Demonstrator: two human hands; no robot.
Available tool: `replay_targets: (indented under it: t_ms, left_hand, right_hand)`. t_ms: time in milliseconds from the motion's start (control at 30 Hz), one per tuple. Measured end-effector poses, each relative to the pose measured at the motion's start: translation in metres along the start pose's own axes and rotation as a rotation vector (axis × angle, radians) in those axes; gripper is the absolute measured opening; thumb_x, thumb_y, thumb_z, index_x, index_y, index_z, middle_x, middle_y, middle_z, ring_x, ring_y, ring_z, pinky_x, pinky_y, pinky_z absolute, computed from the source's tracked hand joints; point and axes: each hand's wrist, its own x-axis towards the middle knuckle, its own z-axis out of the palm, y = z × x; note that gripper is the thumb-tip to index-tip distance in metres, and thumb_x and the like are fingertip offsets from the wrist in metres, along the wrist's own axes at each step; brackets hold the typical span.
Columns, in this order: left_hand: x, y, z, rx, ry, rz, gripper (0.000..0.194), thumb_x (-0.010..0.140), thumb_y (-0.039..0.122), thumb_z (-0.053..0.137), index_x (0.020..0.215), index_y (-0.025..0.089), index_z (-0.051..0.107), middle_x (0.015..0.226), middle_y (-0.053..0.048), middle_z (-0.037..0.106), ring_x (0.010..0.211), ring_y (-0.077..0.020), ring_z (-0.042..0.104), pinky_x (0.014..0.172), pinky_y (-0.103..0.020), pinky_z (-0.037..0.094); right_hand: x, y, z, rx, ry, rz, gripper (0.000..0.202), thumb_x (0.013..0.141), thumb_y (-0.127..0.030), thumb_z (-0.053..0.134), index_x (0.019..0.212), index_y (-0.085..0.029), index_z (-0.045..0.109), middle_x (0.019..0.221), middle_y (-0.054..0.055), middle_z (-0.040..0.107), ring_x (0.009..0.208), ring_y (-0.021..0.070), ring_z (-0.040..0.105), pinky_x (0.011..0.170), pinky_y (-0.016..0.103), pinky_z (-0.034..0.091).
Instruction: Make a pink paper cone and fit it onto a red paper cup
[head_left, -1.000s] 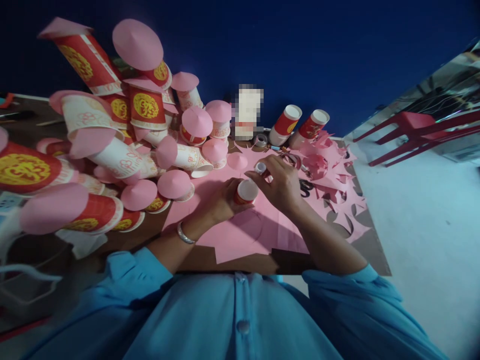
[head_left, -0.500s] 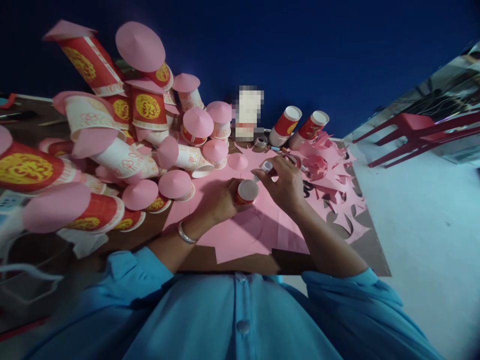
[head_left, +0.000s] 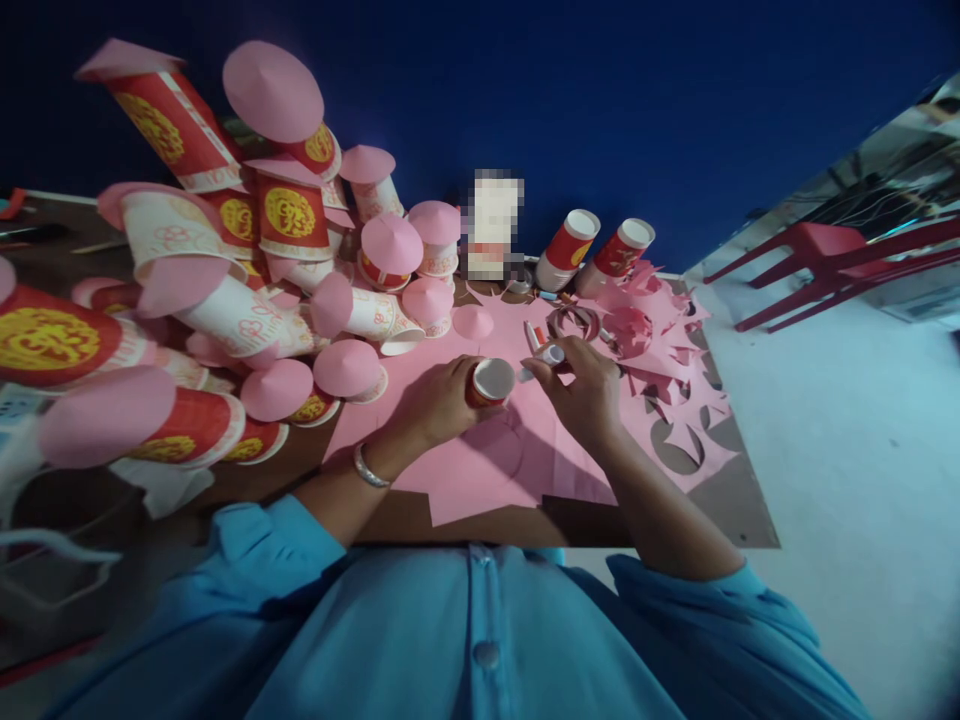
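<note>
My left hand [head_left: 442, 400] is wrapped round a red paper cup [head_left: 486, 387], whose pale round end faces up. Just right of it, my right hand [head_left: 589, 385] grips a small white glue bottle [head_left: 553, 356] between thumb and fingers. The bottle's narrow tip points left toward the cup's rim, a little apart from it. Under both hands lie pink paper sheets [head_left: 465, 480]. A small pink paper cone [head_left: 473, 322] rests on the paper beyond the cup.
Many paper cups with pink cone tops [head_left: 292, 220] are piled at left. Two stacks of red and white cups [head_left: 570, 250] stand at the back. Pink paper offcuts [head_left: 645, 320] and a tape roll [head_left: 574, 322] lie at right. A red stool [head_left: 825, 245] stands beyond the table.
My right hand, with the glue bottle, has moved right and toward me, away from the cup. The left hand still holds the cup, which is tilted slightly differently.
</note>
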Motion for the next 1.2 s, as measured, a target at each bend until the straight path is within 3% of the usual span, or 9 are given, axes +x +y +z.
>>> replay_targets:
  t_ms: [100, 233, 400, 567, 733, 867, 1100, 1200]
  left_hand:
    - [-0.001, -0.003, 0.002, -0.018, 0.004, 0.036, 0.059, 0.082, 0.058, 0.080, 0.128, 0.027, 0.061, 0.121, -0.006, 0.076, 0.102, -0.0303, 0.074, 0.077, -0.039, 0.056]
    - [-0.003, -0.006, 0.004, 0.010, 0.023, 0.016, 0.061, 0.084, 0.062, 0.076, 0.131, 0.027, 0.059, 0.120, -0.006, 0.076, 0.099, -0.0294, 0.074, 0.072, -0.038, 0.054]
    - [-0.002, -0.003, 0.005, -0.017, 0.022, 0.027, 0.061, 0.082, 0.062, 0.078, 0.128, 0.026, 0.060, 0.119, -0.006, 0.076, 0.101, -0.0286, 0.074, 0.077, -0.037, 0.055]
    - [0.000, 0.001, 0.002, 0.026, -0.003, -0.048, 0.058, 0.081, 0.061, 0.080, 0.123, 0.025, 0.062, 0.118, -0.008, 0.076, 0.100, -0.0294, 0.074, 0.077, -0.038, 0.055]
    - [-0.002, -0.004, 0.003, -0.030, -0.012, 0.025, 0.059, 0.085, 0.062, 0.075, 0.128, 0.024, 0.060, 0.120, -0.009, 0.074, 0.104, -0.0284, 0.072, 0.081, -0.037, 0.055]
    - [-0.002, -0.006, 0.004, -0.029, -0.006, 0.037, 0.057, 0.086, 0.060, 0.075, 0.128, 0.023, 0.061, 0.119, -0.009, 0.074, 0.103, -0.0279, 0.072, 0.080, -0.036, 0.055]
    - [-0.001, 0.000, 0.003, 0.011, -0.013, -0.057, 0.059, 0.080, 0.057, 0.081, 0.126, 0.024, 0.061, 0.118, -0.009, 0.075, 0.102, -0.0303, 0.073, 0.077, -0.037, 0.054]
    - [-0.001, -0.001, 0.003, -0.007, -0.011, -0.036, 0.061, 0.081, 0.058, 0.081, 0.127, 0.024, 0.061, 0.119, -0.010, 0.075, 0.102, -0.0298, 0.073, 0.078, -0.037, 0.055]
  right_hand:
    - [-0.001, -0.005, 0.001, 0.040, 0.066, -0.047, 0.022, 0.100, -0.042, 0.069, 0.089, -0.023, 0.065, 0.081, 0.003, 0.070, 0.070, 0.0180, 0.065, 0.065, 0.030, 0.050]
    - [-0.002, -0.009, 0.005, 0.054, 0.055, -0.111, 0.020, 0.101, -0.040, 0.068, 0.092, -0.023, 0.066, 0.084, 0.004, 0.072, 0.075, 0.0185, 0.067, 0.069, 0.030, 0.051]
    - [-0.013, -0.005, 0.003, 0.044, 0.066, -0.087, 0.018, 0.100, -0.039, 0.070, 0.093, -0.022, 0.067, 0.081, 0.003, 0.070, 0.072, 0.0181, 0.065, 0.068, 0.029, 0.051]
    - [-0.024, -0.003, -0.003, 0.016, 0.026, -0.059, 0.020, 0.102, -0.037, 0.066, 0.089, -0.022, 0.068, 0.082, 0.003, 0.071, 0.071, 0.0171, 0.065, 0.068, 0.029, 0.053]
    - [-0.022, -0.011, 0.000, 0.052, 0.146, -0.091, 0.015, 0.102, -0.037, 0.066, 0.097, -0.023, 0.068, 0.088, 0.005, 0.074, 0.081, 0.0197, 0.071, 0.075, 0.032, 0.056]
    - [-0.022, -0.013, 0.005, 0.081, 0.128, -0.147, 0.012, 0.102, -0.035, 0.066, 0.101, -0.023, 0.067, 0.088, 0.005, 0.074, 0.080, 0.0199, 0.071, 0.074, 0.032, 0.055]
    - [-0.037, -0.003, 0.004, 0.033, 0.097, -0.065, 0.014, 0.101, -0.034, 0.068, 0.093, -0.023, 0.068, 0.084, 0.004, 0.074, 0.075, 0.0177, 0.069, 0.070, 0.029, 0.055]
    - [-0.036, -0.005, 0.002, 0.035, 0.135, -0.052, 0.013, 0.102, -0.035, 0.067, 0.096, -0.023, 0.068, 0.086, 0.004, 0.075, 0.077, 0.0189, 0.071, 0.072, 0.031, 0.056]
